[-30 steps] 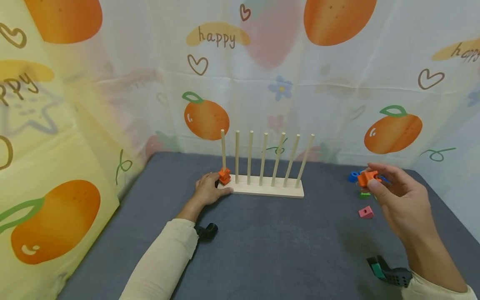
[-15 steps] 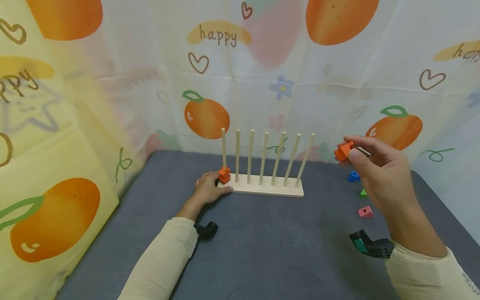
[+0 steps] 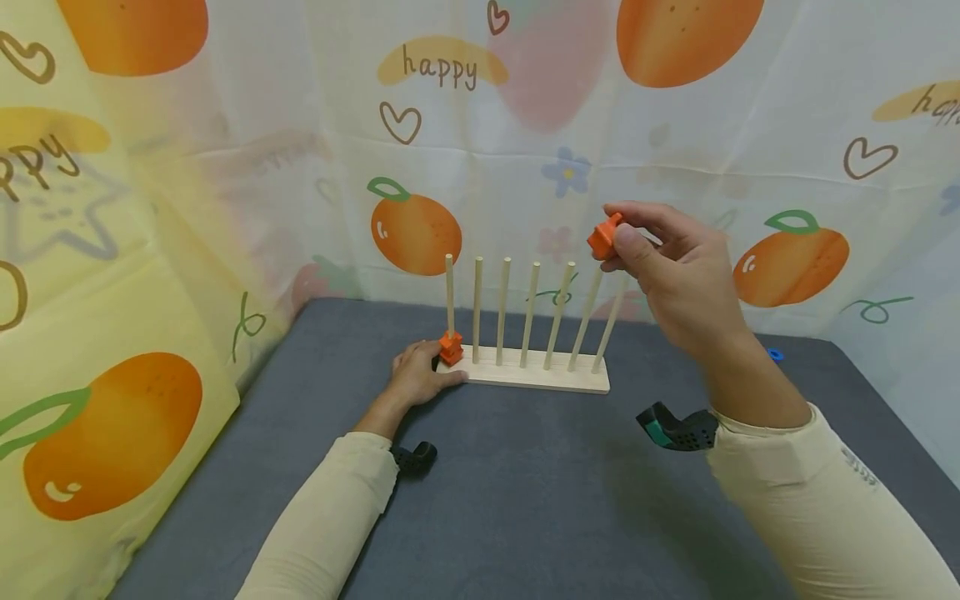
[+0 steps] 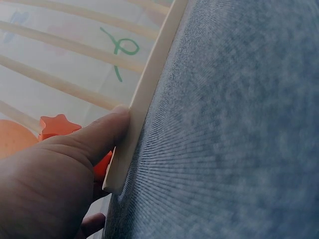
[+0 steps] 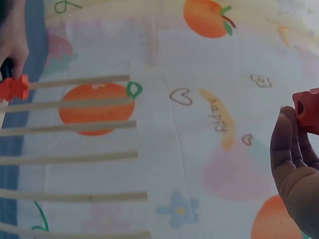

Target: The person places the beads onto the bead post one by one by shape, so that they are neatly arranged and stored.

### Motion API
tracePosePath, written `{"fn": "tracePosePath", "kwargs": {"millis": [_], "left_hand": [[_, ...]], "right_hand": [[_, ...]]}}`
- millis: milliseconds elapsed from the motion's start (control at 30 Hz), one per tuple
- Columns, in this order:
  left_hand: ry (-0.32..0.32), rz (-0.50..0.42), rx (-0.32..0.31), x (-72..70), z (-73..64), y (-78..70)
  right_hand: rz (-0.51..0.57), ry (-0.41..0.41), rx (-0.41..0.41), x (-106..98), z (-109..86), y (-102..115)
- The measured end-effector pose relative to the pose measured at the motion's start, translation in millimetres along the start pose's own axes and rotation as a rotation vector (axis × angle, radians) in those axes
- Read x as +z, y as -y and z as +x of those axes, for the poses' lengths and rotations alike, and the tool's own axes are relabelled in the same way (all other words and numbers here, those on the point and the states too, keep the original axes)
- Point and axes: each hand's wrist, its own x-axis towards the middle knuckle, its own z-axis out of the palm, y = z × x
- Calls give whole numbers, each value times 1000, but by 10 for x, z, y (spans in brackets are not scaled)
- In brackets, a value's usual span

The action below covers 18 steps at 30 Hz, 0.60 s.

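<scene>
My right hand (image 3: 686,279) pinches an orange star-shaped bead (image 3: 603,237) between thumb and fingers, raised about level with the peg tops on the right side of the wooden peg stand (image 3: 536,380). A dark hole in this bead (image 5: 310,112) faces the right wrist camera. My left hand (image 3: 417,377) grips the stand's left end, its thumb (image 4: 112,127) along the front edge of the base. Orange star beads (image 3: 451,348) sit stacked at the bottom of the leftmost peg, partly behind the left hand in the left wrist view.
Several upright pegs (image 3: 528,317) stand in a row on the base. On the grey tabletop (image 3: 510,492), a blue piece (image 3: 776,354) shows past the right forearm, which hides the area beside it. A printed curtain (image 3: 300,167) hangs close behind the stand.
My right hand has carried the orange star bead left and upward, from the loose pieces at the right to the right-hand pegs. The left hand has stayed on the stand.
</scene>
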Motion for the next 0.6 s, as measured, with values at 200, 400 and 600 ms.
{"fn": "tracePosePath", "kwargs": {"millis": [200, 400, 600], "left_hand": [[6, 20, -9, 6, -9, -13], [5, 15, -18, 5, -1, -10], [-3, 17, 1, -11, -8, -13]], "right_hand": [[-37, 16, -2, 222, 201, -122], [-16, 36, 63, 413, 385, -283], [21, -4, 139, 604, 553, -464]]}}
